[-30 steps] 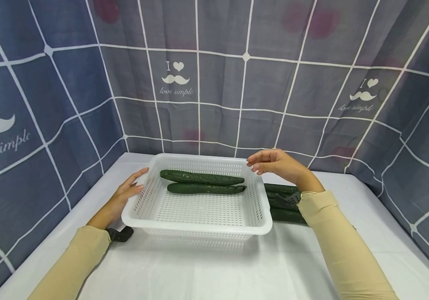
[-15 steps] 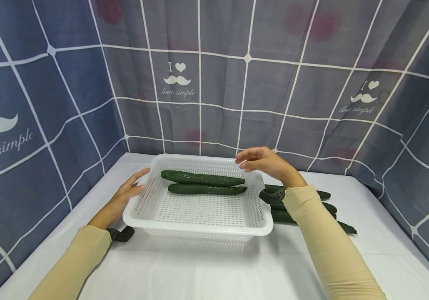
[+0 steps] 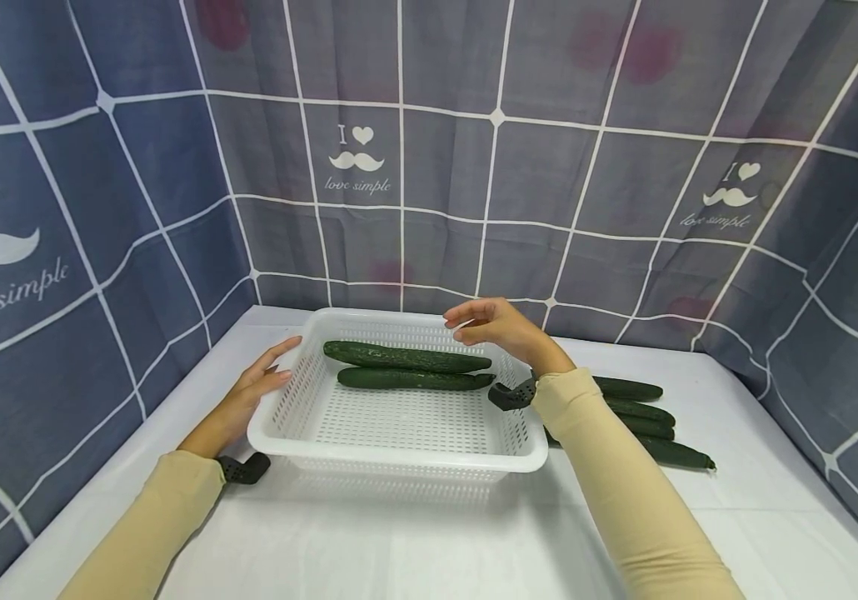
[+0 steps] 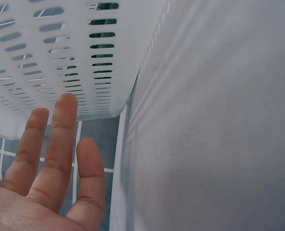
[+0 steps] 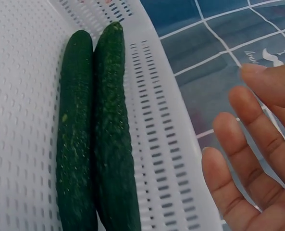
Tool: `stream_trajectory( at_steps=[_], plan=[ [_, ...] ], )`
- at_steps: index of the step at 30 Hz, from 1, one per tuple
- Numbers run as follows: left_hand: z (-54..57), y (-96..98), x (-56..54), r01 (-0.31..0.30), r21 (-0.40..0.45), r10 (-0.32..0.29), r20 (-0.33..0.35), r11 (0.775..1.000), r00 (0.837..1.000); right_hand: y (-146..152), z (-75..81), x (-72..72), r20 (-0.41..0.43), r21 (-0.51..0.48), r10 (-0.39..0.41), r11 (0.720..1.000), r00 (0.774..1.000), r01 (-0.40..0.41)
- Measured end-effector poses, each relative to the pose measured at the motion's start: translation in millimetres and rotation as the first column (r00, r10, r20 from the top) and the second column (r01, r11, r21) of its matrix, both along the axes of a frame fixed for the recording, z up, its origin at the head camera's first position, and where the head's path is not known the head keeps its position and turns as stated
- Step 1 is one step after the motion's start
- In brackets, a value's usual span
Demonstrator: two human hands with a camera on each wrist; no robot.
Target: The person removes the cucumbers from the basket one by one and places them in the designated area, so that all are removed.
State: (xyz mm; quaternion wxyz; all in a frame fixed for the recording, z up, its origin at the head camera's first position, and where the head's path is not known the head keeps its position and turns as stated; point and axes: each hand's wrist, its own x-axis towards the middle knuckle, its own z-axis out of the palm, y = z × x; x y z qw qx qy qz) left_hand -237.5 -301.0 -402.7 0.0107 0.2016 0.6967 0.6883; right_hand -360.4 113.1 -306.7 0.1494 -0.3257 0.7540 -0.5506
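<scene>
Two dark green cucumbers (image 3: 416, 379) lie side by side in a white perforated plastic basket (image 3: 399, 458), near its back wall. My left hand (image 3: 245, 392) is at the basket's left side, fingers extended and spread; the left wrist view shows that hand (image 4: 55, 178) beneath the rim beside the slotted wall. Above the basket's back right part hovers my right hand (image 3: 500, 329), its fingers loosely bent with nothing between them. In the right wrist view the right hand (image 5: 257, 163) is apart from the cucumbers (image 5: 116, 130), on the far side of the rim.
More cucumbers (image 3: 635, 408) lie on the white-covered table (image 3: 429, 533) right of the basket, partly hidden by the right sleeve (image 3: 616, 483). A blue-grey checked curtain (image 3: 444, 183) stands behind and along both sides.
My right hand has moved left from beside the basket's right rim to over its back right part. The right sleeve uncovers more of the cucumbers on the table. The left hand stays in place.
</scene>
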Motion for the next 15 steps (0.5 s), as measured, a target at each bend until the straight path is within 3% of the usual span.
stream_trajectory(
  at_steps=[15],
  plan=[
    [0.7, -0.6, 0.1, -0.016, -0.024, 0.016, 0.011, 1.000, 1.000, -34, -2.1, -5.6, -0.014, 0.082, -0.042, 0.996, 0.999, 0.043]
  ],
)
